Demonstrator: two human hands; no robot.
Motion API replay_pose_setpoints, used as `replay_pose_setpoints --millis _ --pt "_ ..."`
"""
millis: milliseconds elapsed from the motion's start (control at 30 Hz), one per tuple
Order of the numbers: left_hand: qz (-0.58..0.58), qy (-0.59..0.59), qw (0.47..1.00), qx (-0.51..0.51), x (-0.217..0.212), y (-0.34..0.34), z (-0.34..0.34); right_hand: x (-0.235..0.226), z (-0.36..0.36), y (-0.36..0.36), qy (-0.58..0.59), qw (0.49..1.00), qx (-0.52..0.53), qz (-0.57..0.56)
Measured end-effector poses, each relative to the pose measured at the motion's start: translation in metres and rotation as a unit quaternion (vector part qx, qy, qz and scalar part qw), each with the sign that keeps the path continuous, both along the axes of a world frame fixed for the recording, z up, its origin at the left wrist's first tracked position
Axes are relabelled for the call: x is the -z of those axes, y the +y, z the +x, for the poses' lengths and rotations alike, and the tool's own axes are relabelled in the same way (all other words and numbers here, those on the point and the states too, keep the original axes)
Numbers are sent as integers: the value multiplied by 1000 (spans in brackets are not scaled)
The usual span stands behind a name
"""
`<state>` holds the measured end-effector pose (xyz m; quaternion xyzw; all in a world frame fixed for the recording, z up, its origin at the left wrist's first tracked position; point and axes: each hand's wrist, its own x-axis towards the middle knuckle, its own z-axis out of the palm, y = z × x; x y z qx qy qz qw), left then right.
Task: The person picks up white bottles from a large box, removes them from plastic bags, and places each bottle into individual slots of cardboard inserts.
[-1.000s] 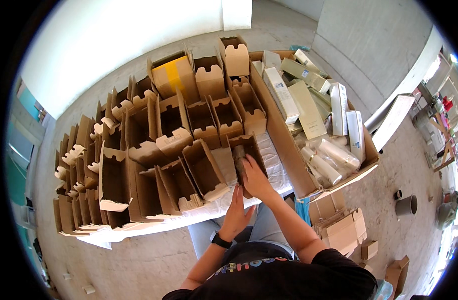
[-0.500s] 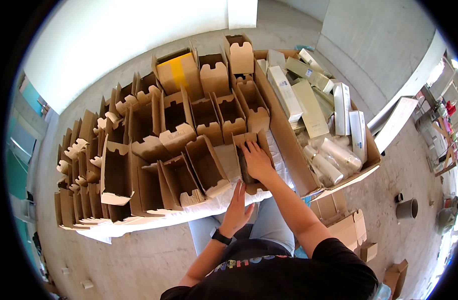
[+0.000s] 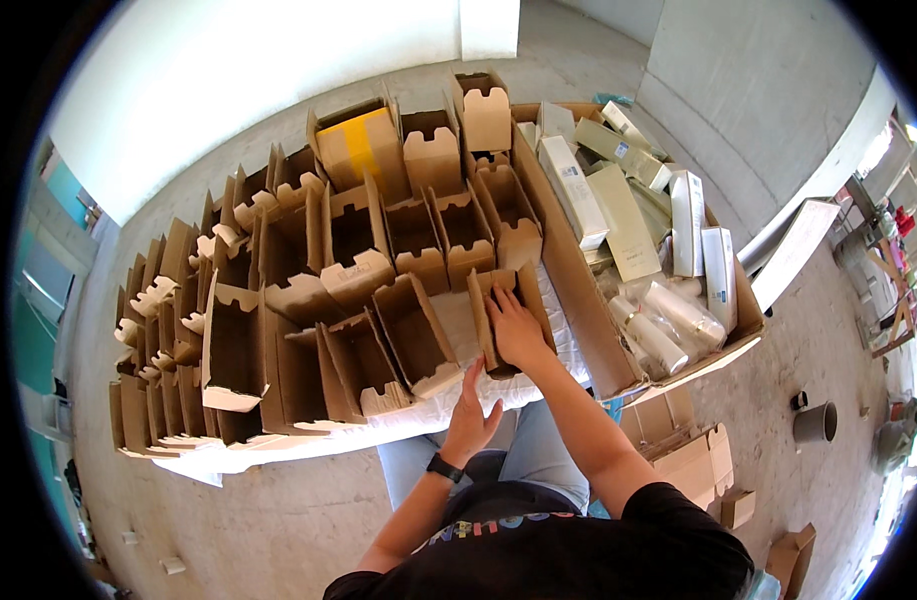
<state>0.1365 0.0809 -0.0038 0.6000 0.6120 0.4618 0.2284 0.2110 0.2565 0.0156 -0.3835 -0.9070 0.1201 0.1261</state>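
My right hand (image 3: 516, 332) reaches down into an upright, open-topped brown cardboard box (image 3: 534, 294) at the near right end of the rows. Its fingers are stretched out and spread inside; the fingertips and the box's bottom are partly hidden. Beside the box's near left corner is my left hand (image 3: 468, 422), with straight fingers and the thumb apart, holding nothing. Whether its fingertips touch the cardboard I cannot tell. Left of it stands another open cardboard box (image 3: 416, 335).
Several open cardboard boxes (image 3: 363, 362) stand in rows on a white-covered surface (image 3: 558, 300). To the right, a large carton (image 3: 570, 275) holds pale slim boxes (image 3: 618, 220) and clear-wrapped white bottles (image 3: 682, 312). Flattened cardboard (image 3: 693, 465) and a grey bucket (image 3: 815, 421) are on the floor.
The near end of the box under my right hand now stands up closer to my wrist. My left hand has shifted slightly; the surrounding boxes stay in place.
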Motion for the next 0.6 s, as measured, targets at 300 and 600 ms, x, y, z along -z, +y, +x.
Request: replay_pose_setpoints --millis 300,600 --pt "-39 58 997 -15 3 11 -4 3 4 2 100 993 -6 -61" --pt "-38 110 993 7 -3 14 -4 -20 20 -18 225 968 35 -106"
